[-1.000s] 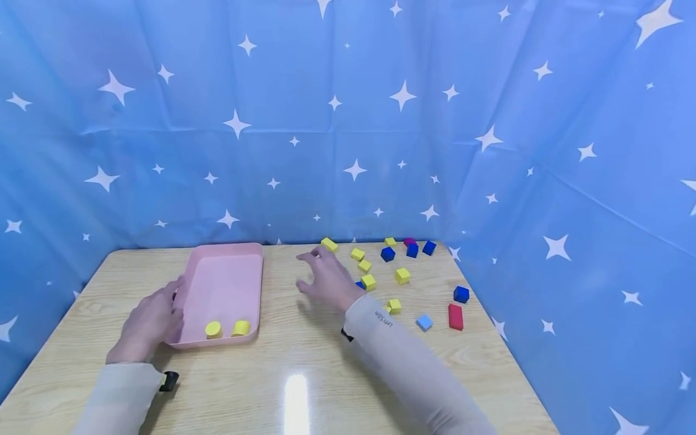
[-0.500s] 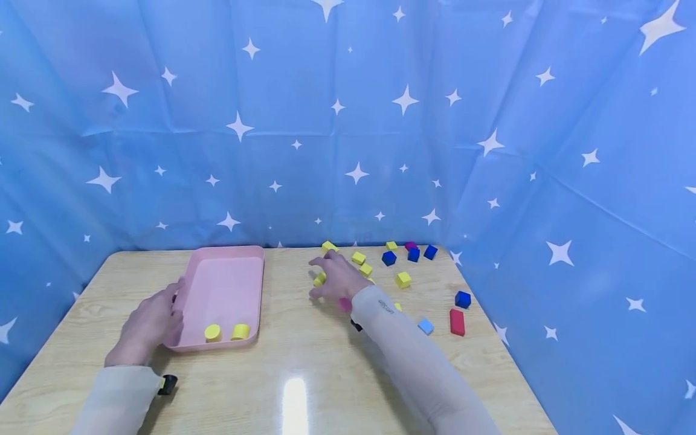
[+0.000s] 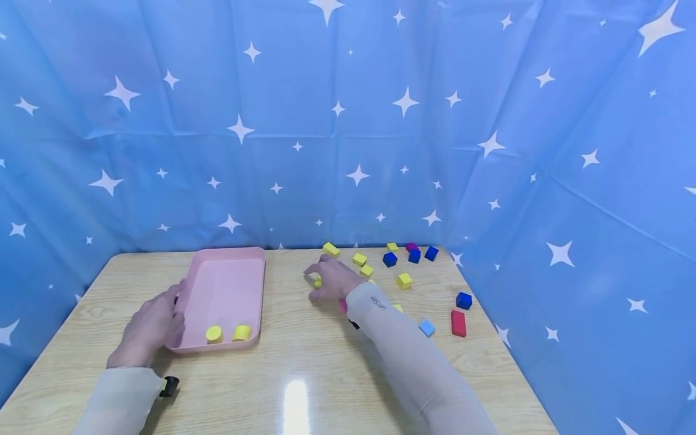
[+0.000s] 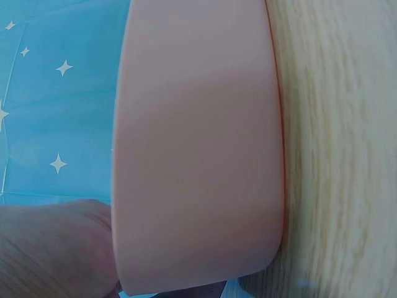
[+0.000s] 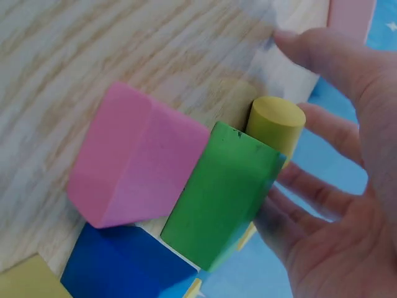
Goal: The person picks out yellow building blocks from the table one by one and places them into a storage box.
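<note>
My left hand [image 3: 152, 326] grips the left rim of a shallow pink tray [image 3: 260, 302]; the left wrist view shows the tray's outer wall [image 4: 198, 149] close up. Two yellow cylinders, one [image 3: 214, 334] beside the other [image 3: 241, 333], lie in the tray's near end. My right hand [image 3: 334, 281] reaches over the blocks, thumb and fingers spread. In the right wrist view, its fingertips are beside a yellow cylinder [image 5: 276, 124], while the thumb stands apart from it. A green block [image 5: 223, 195] and a pink block [image 5: 139, 158] sit against each other nearby.
Right of my right hand lie several yellow blocks, one a cube [image 3: 404, 281], dark blue cubes [image 3: 389, 259], a light blue block [image 3: 426, 328] and a red block [image 3: 458, 323]. A starry blue curtain [image 3: 348, 121] borders the wooden table [image 3: 244, 393] at the back and right.
My right hand has shifted slightly right and now sits by the yellow cylinder, which shows between its thumb and fingers. The left hand stays on the tray rim.
</note>
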`<move>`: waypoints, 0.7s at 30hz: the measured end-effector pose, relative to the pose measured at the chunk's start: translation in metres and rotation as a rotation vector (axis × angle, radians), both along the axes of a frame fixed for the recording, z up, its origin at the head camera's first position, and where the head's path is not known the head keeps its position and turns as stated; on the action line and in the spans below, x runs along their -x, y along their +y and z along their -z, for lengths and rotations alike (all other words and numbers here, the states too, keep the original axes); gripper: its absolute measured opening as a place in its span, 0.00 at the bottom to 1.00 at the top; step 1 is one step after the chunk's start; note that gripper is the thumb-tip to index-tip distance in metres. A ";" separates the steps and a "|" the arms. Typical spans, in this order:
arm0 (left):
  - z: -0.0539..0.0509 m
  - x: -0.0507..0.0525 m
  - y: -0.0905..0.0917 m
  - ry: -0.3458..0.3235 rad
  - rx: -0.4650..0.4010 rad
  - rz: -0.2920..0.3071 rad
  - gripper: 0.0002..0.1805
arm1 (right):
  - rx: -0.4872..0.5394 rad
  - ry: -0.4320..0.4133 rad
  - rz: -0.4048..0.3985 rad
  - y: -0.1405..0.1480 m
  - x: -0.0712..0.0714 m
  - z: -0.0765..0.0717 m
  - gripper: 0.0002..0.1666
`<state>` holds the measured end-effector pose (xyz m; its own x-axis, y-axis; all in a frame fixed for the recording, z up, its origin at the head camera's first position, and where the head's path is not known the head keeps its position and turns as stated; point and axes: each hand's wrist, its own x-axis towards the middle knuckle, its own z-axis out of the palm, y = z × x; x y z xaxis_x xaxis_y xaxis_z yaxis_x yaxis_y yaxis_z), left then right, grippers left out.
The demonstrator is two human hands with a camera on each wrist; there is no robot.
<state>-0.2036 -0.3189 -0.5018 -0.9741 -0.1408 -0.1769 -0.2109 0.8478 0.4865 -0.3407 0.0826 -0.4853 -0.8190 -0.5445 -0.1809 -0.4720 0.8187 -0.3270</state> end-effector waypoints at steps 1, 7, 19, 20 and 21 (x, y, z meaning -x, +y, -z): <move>0.000 0.000 0.000 -0.002 -0.001 0.001 0.44 | 0.009 0.012 -0.008 -0.001 0.001 0.001 0.36; 0.000 0.000 -0.001 0.013 0.010 0.009 0.44 | 0.078 0.114 -0.062 -0.005 0.006 0.003 0.14; 0.001 0.001 -0.003 0.015 0.009 0.012 0.44 | 0.132 0.126 -0.050 -0.017 0.003 -0.004 0.15; 0.001 0.001 -0.003 0.014 0.010 0.012 0.43 | 0.133 0.132 -0.053 -0.019 0.002 -0.005 0.15; 0.000 0.000 -0.003 0.013 0.012 0.015 0.43 | 0.133 0.134 -0.052 -0.021 0.001 -0.006 0.15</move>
<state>-0.2039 -0.3217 -0.5018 -0.9783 -0.1285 -0.1626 -0.1921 0.8566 0.4788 -0.3420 0.0620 -0.4797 -0.8010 -0.5987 0.0045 -0.5594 0.7456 -0.3622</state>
